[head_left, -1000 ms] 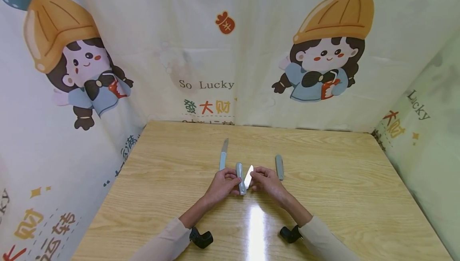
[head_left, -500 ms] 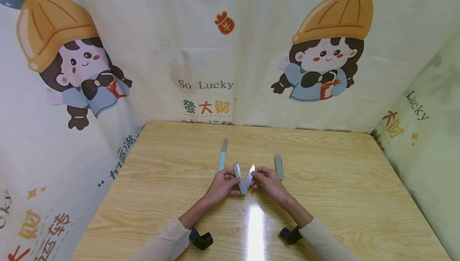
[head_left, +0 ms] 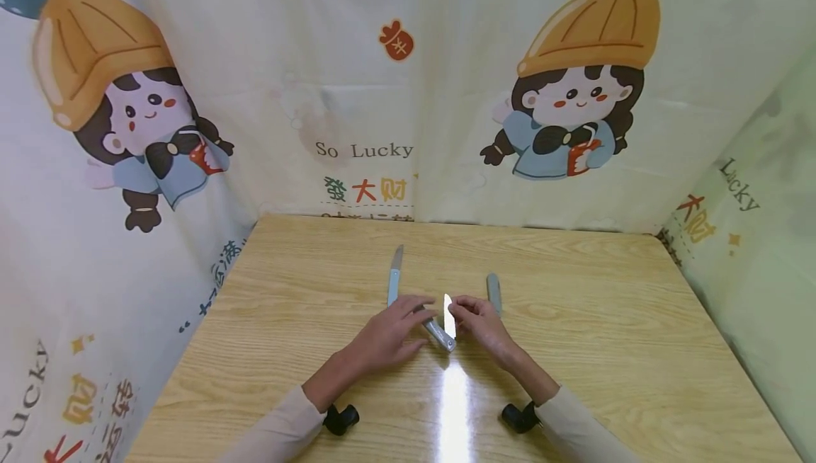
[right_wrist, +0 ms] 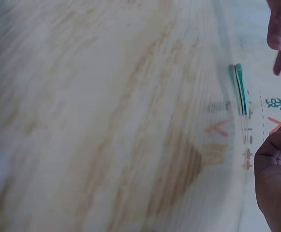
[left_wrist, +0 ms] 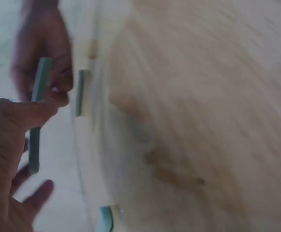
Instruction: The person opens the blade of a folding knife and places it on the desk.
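Observation:
A folding knife point(head_left: 438, 334), its grey handle angled away from the bright blade point(head_left: 449, 316), is held up over the middle of the table. My right hand point(head_left: 482, 327) pinches the blade between thumb and fingers. Around the handle's far end, my left hand point(head_left: 389, 335) has its fingers spread and loosened. The left wrist view shows the handle point(left_wrist: 35, 150) edge-on, with a digit of the left hand crossing in front of it. In the right wrist view only part of the knife shows at the right edge.
Beyond the left hand lies a second folding knife point(head_left: 394, 284) with light blue handle and blade out. A folded grey-green knife point(head_left: 494, 294) lies behind the right hand. The wooden table point(head_left: 574, 350) meets a printed curtain point(head_left: 446, 187) at its back edge.
My left hand has loosened its grip on the handle and spread its fingers. The handle has swung so its pivot end points more right; the right hand stays on the blade.

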